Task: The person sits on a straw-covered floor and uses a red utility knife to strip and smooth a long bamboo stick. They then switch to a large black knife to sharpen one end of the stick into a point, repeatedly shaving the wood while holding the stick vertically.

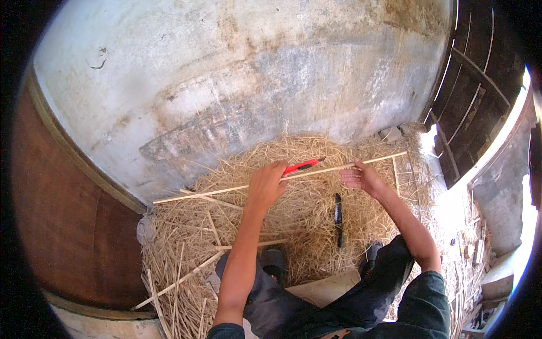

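A long, thin pale strip (316,172), which looks like split bamboo or wood, lies crosswise in front of me, its right end higher than its left. My left hand (266,183) is closed around a red utility knife (299,167) with a black slider, its tip pointing right along the strip. The strip also passes at that hand's fingers; whether they grip it is hidden. My right hand (364,179) pinches the strip between thumb and fingers, right of the knife. Below, on the straw, lies a narrow black tool (338,217), its exact kind unclear.
Straw and shavings (305,226) cover the ground, with several loose strips (195,274) at left. A stained plaster wall (254,73) rises ahead. A brown panel (73,209) stands at left, dark wooden boards (480,73) at right. My sandaled feet (275,263) are below.
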{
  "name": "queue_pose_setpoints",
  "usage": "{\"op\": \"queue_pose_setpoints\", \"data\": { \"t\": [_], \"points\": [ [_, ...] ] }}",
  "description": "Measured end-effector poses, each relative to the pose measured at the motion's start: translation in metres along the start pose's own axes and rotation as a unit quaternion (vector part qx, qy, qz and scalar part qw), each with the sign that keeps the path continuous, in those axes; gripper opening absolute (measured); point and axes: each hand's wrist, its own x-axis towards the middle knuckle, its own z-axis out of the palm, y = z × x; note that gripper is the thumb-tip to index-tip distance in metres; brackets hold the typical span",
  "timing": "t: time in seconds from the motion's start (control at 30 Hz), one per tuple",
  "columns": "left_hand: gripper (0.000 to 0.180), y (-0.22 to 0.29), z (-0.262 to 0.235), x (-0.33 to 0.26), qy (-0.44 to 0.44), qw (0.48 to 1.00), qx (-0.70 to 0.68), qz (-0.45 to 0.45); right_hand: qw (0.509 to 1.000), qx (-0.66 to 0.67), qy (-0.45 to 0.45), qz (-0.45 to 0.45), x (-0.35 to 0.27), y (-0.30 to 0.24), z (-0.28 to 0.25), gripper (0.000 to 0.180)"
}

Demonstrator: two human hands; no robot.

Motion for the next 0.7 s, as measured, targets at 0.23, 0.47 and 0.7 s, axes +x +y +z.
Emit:
{"op": "queue_pose_setpoints", "data": {
  "t": [0.23, 0.47, 0.7],
  "points": [
    [0.023, -0.009, 0.007, 0.015, 0.026, 0.999, 0.016, -0.019, 1.000, 0.004, -0.014, 0.028, 0.018, 0.007, 0.004, 0.049],
    [0.025, -0.019, 0.033, 0.025, 0.077, 0.997, 0.008, -0.009, 1.000, 0.016, -0.001, 0.020, 0.042, 0.018, -0.005, 0.054],
    [0.027, -0.023, 0.035, 0.016, 0.062, 0.998, 0.014, -0.022, 1.000, 0.025, -0.003, 0.008, 0.036, 0.027, -0.008, 0.049]
  ]
}}
